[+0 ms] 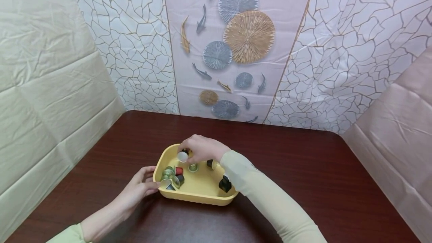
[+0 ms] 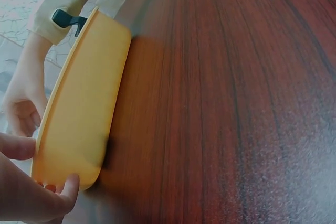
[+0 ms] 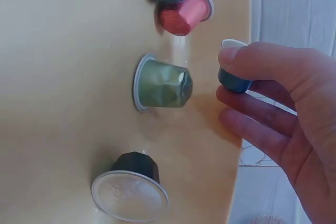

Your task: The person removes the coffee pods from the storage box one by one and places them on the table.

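Note:
My right hand (image 1: 204,149) pinches a dark blue coffee capsule (image 3: 234,80) with a pale lid between thumb and fingers, above the far left part of a yellow tray (image 1: 199,199). My left hand (image 1: 140,183) holds the tray's left end, thumb near the rim and fingers against the outer wall. Inside the tray, a light green capsule (image 3: 161,85) sits just below the right hand. A black capsule (image 3: 137,166) with a cream lid lies tilted farther right. At the left end are a red capsule (image 1: 179,171), a grey one (image 1: 178,180) and several green ones (image 1: 167,173).
The tray stands on a dark reddish-brown wooden table (image 1: 303,175). Patterned cloth (image 1: 219,48) hangs behind the table, with pale fabric on both sides. A black device (image 2: 63,18) is attached at the right sleeve, near the tray's rim.

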A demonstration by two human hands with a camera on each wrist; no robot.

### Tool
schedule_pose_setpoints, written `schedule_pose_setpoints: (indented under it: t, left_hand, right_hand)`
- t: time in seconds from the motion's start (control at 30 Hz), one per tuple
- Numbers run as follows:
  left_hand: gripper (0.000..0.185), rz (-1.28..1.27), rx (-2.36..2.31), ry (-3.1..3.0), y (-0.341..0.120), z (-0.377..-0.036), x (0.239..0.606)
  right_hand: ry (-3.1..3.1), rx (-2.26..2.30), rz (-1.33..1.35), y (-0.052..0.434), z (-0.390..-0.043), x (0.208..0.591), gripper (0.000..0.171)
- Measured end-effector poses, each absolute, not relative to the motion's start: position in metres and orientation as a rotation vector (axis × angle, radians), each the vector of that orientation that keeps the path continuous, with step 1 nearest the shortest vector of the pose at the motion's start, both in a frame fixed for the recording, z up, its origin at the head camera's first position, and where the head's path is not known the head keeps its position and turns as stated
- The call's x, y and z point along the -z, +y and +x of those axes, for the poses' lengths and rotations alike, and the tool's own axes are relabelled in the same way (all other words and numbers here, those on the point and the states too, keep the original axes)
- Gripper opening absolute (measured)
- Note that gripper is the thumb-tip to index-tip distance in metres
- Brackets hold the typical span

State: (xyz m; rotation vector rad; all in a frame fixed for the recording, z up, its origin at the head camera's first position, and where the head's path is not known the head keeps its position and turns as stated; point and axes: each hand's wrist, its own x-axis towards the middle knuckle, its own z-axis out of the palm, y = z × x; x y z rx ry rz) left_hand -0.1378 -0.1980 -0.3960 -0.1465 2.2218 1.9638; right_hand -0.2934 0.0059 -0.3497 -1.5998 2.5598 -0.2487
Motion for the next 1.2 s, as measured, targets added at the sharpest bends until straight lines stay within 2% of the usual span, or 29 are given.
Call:
schedule_pose_setpoints:
  t: [0.3, 0.53, 0.9, 1.2]
  left_hand:
    - [0.064, -0.091, -1.945, 2.235, -0.200, -0.137, 0.396]
    - [0.063, -0.081, -1.943, 2.227, -0.200, -0.138, 0.396]
    - [0.075, -0.024, -1.883, 2.227, -0.202, -0.136, 0.396]
    - [0.078, -0.019, -1.877, 2.215, -0.203, -0.137, 0.397]
  right_hand:
    - [2.571, 0.315, -1.605, 0.019, -0.292, 0.336, 0.035]
    - [2.556, 0.419, -1.665, 0.030, -0.291, 0.324, 0.037]
    - [2.546, 0.480, -1.703, 0.050, -0.283, 0.318, 0.035]
    - [2.509, 0.541, -1.750, 0.062, -0.271, 0.311, 0.036]
